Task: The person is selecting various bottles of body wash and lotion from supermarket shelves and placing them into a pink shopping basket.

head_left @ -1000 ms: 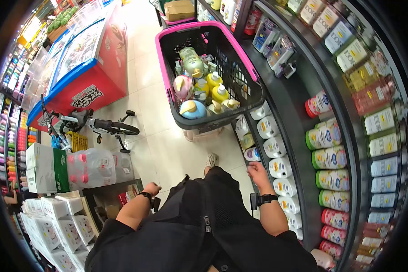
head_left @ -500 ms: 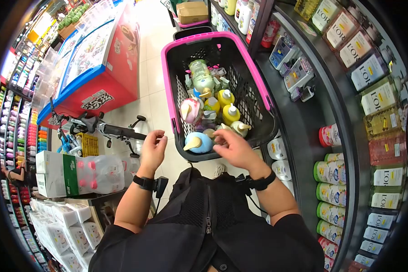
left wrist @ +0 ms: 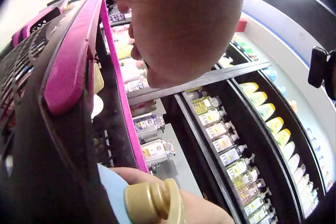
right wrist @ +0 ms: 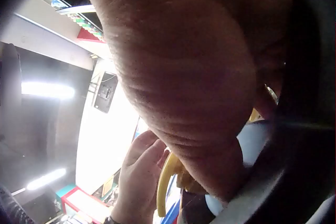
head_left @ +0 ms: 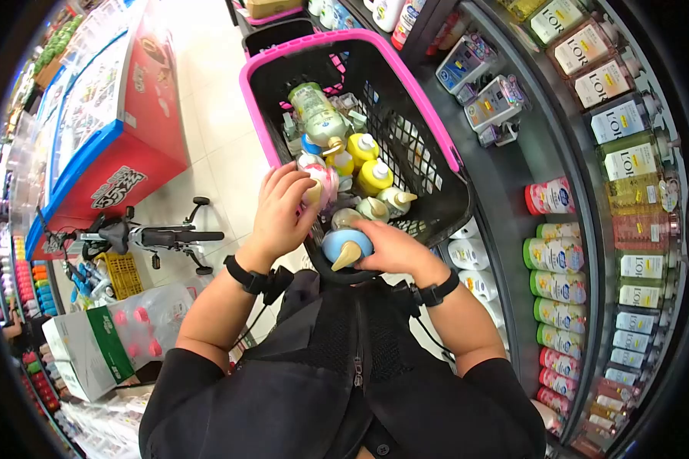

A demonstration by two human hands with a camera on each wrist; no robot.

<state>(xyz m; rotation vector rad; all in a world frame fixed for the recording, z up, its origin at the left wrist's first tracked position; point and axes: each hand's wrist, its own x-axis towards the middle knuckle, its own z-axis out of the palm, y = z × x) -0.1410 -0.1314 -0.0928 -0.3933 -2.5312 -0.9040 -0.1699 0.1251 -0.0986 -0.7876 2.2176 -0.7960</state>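
Observation:
My right hand [head_left: 394, 251] holds a blue pump bottle [head_left: 337, 246] with a cream-coloured pump, thumb on top, at the basket's near end. In the left wrist view the blue bottle's cream pump [left wrist: 149, 201] shows close up, by the basket's pink-trimmed side. My left hand [head_left: 279, 218] reaches over the left rim, its bent fingers and thumb around the cream pump of a pink-and-white bottle [head_left: 328, 183]. Both bottles are in the black basket [head_left: 429, 172] with the pink rim. Yellow pump bottles [head_left: 375, 177] and a large pale-green bottle [head_left: 314, 111] lie beyond them.
On the right runs a dark shelf [head_left: 505, 252] with green-lidded tubs [head_left: 555, 256] and rows of pump bottles [head_left: 626, 161]. To the left are a red freezer [head_left: 149, 126], a small bicycle [head_left: 161, 237] and a white-and-green carton [head_left: 92, 348]. Another basket [head_left: 279, 37] stands behind.
Both hands have come from beside my body to the basket. My right hand has taken hold of the blue bottle and tilted it; my left hand has moved onto the pink-and-white bottle.

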